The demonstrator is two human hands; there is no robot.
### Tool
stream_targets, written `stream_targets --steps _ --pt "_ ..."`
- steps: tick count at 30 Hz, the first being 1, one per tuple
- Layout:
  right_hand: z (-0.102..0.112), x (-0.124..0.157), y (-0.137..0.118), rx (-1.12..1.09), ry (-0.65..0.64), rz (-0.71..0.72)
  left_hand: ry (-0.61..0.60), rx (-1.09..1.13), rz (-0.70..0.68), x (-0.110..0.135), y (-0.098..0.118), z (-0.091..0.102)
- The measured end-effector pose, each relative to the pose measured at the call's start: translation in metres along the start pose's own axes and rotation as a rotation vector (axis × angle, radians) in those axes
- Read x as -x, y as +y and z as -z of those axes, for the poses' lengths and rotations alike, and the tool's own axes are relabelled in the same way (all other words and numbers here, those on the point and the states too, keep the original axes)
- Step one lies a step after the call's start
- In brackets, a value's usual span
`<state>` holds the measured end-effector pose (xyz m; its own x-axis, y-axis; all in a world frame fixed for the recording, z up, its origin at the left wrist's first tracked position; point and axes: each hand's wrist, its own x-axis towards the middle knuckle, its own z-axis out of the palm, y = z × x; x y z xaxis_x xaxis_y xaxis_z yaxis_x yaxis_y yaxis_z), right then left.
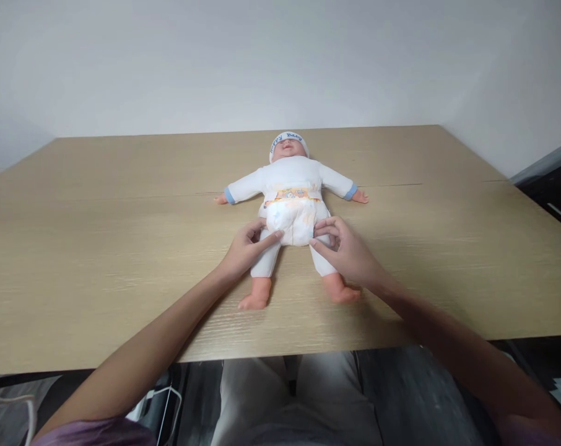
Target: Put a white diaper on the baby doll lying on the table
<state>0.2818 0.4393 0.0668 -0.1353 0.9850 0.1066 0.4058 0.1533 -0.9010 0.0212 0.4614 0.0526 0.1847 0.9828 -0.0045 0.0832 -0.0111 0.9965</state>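
A baby doll (292, 172) lies on its back on the wooden table, arms spread and feet towards me. It wears a white suit with blue cuffs and a white cap with blue lettering. Around its hips is a white diaper (293, 224) with a patterned orange and yellow waistband. My left hand (247, 246) is closed at the diaper's left leg edge, its thumb on the front and some fingertips hidden beside the thigh. At the opposite leg edge, my right hand (348, 253) pinches the diaper between thumb and bent fingers.
The wooden table (122, 248) reaches back to a pale wall (262, 62), with a thin seam running across its top. My legs (294, 396) are below the front edge. A white cable (171, 391) hangs at the lower left, and a dark object (552, 183) stands beyond the right edge.
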Motion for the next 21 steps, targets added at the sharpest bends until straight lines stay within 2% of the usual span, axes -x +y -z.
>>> stream_targets --steps 4,8,15,21 --pt "0.009 0.002 -0.007 0.167 -0.07 0.057 0.007 -0.021 0.004 0.001 0.0 0.0" --pt "0.008 0.006 -0.008 0.296 -0.088 0.115 0.005 -0.04 0.003 0.002 0.002 0.0" --pt "-0.01 0.016 -0.002 0.384 -0.034 0.2 0.007 -0.022 -0.014 0.001 0.001 -0.001" --pt "-0.015 0.019 -0.002 0.346 -0.046 0.149 0.017 -0.047 -0.025 0.001 0.003 -0.003"
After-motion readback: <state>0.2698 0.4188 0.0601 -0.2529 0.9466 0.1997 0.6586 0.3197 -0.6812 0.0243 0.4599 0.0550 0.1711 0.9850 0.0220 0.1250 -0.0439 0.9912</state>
